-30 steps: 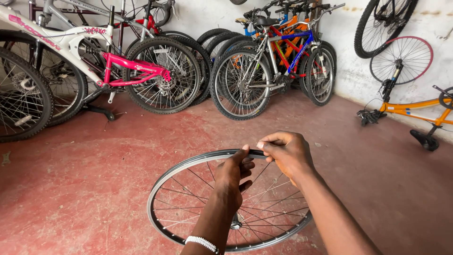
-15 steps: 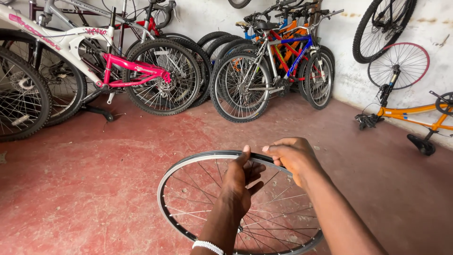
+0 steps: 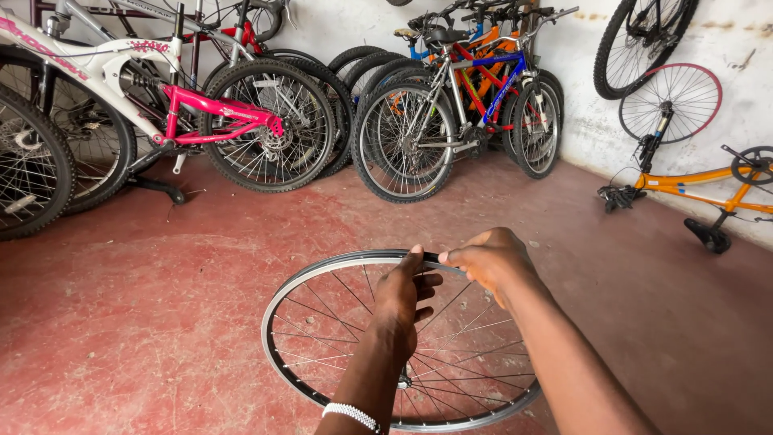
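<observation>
**A:** Where is the wheel right now?

**B:** The bare bicycle rim point(image 3: 322, 282) with its spokes is held low over the red floor point(image 3: 121, 338), tilted with its far edge away from the person. It carries no tyre. Beyond the rim, a white-and-pink bicycle point(image 3: 185, 105) stands in a row of others, and the orange frame point(image 3: 692, 181) lies to the rim's right, against the wall.

**B:** Both hands meet at the rim's far edge. The left hand point(image 3: 403, 294) reaches in from the hub side, fingers closed up against the rim's inner face with the thumb at the top. The right hand point(image 3: 491, 258) sits just beside it, curled over the rim's top edge and pinching there. What sits between the right fingertips I cannot tell; a dark strip seems to run along the rim channel there.

**A:** How should that spot be worked well?

**B:** I judge it best to keep the left hand steady as the anchor, so the rim doesn't swing on its near edge. The right hand should work in short sections along the channel, thumb pressing flat, keeping whatever it seats centred over the spoke holes. Fingers should stay clear of the spokes point(image 3: 451, 362) near the hub, where they crowd together.
</observation>
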